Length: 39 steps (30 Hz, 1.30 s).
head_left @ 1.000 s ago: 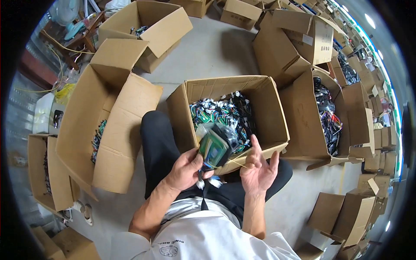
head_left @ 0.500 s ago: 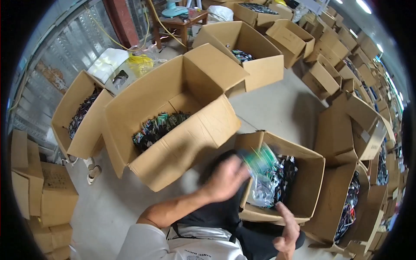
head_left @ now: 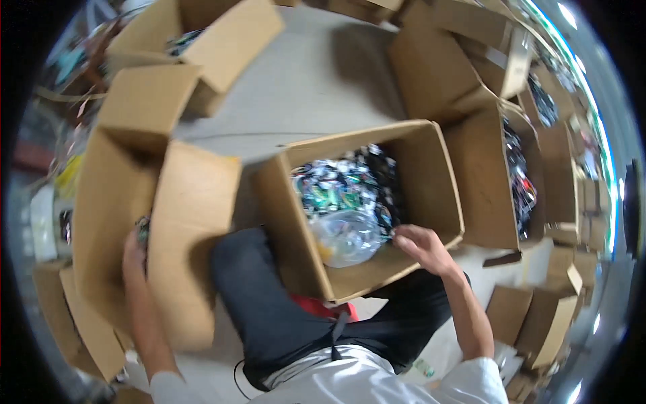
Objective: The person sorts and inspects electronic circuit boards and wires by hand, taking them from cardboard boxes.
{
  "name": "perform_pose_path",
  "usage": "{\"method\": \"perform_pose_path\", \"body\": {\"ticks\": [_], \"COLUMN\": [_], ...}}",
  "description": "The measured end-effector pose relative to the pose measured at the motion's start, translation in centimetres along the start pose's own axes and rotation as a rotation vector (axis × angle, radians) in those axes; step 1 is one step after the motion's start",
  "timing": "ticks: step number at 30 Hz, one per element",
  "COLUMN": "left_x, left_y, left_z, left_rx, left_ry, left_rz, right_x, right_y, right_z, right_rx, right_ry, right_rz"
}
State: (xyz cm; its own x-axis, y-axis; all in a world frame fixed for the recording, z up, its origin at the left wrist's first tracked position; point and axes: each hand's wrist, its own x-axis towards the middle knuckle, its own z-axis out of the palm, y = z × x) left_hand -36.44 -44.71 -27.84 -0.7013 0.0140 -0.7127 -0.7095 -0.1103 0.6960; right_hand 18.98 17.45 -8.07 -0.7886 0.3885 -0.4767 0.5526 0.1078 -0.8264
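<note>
My left hand [head_left: 134, 259] reaches down into the tall cardboard box [head_left: 111, 202] on the left. Its blurred fingers are at a small dark and green clump [head_left: 142, 230], mostly hidden by the box flap, so the grip is unclear. Between and beyond my knees stands a second cardboard box [head_left: 449, 182]. Inside it lie many small green circuit boards with black parts [head_left: 343, 182], and a clear plastic bag [head_left: 350, 239] at the near side. My right hand [head_left: 427, 250] is over this box's near right part, fingers curled together at the black parts; what they pinch is too small to name.
More open cardboard boxes surround me: one with dark parts [head_left: 518, 182] on the right, another [head_left: 222, 50] at the far left, and smaller ones [head_left: 535, 323] at the lower right. Grey floor [head_left: 296, 81] shows between them. Something red [head_left: 313, 306] lies beneath the near box.
The view has turned right. My left hand has left the near box, where it had a green circuit board, and is now in the left box. My right hand has moved in over the near box.
</note>
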Motion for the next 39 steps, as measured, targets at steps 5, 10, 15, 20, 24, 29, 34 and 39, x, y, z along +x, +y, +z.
{"method": "perform_pose_path", "body": {"ticks": [5, 10, 15, 20, 24, 29, 34, 39], "left_x": [-15.8, -37.9, -37.9, -38.1, -38.3, -39.6, -42.0, -46.2], "left_y": [-0.1, -7.5, -9.5, -9.6, -9.1, -13.2, -20.4, -19.9], "left_z": [18.2, 33.3, 36.1, 37.8, 38.9, 39.8, 44.2, 42.5], "left_rx": [0.442, 1.407, 1.420, 1.412, 1.392, 0.525, -0.027, -0.121], "left_ry": [0.149, -0.278, -0.295, -0.367, -0.337, -0.541, -0.876, -1.049], "left_rz": [0.749, 1.461, 1.463, 1.422, 1.428, 0.743, -0.315, -0.397], "right_x": [6.8, 20.6, 29.5, 29.6, 20.5, 6.5, -5.2, -10.6], "right_y": [12.3, 20.1, 22.2, 22.4, 15.7, -0.2, -8.9, -8.9], "right_z": [-7.0, -3.2, -1.6, -2.0, -7.1, -8.6, -2.8, 2.8], "right_rx": [-0.568, -0.750, -0.719, -0.623, -0.045, 0.103, -0.610, -0.894], "right_ry": [0.227, 0.259, 0.469, 0.612, 0.519, 0.458, 0.167, 0.096], "right_rz": [0.230, 0.318, 0.088, -0.020, 0.105, -0.196, -0.864, -1.028]}}
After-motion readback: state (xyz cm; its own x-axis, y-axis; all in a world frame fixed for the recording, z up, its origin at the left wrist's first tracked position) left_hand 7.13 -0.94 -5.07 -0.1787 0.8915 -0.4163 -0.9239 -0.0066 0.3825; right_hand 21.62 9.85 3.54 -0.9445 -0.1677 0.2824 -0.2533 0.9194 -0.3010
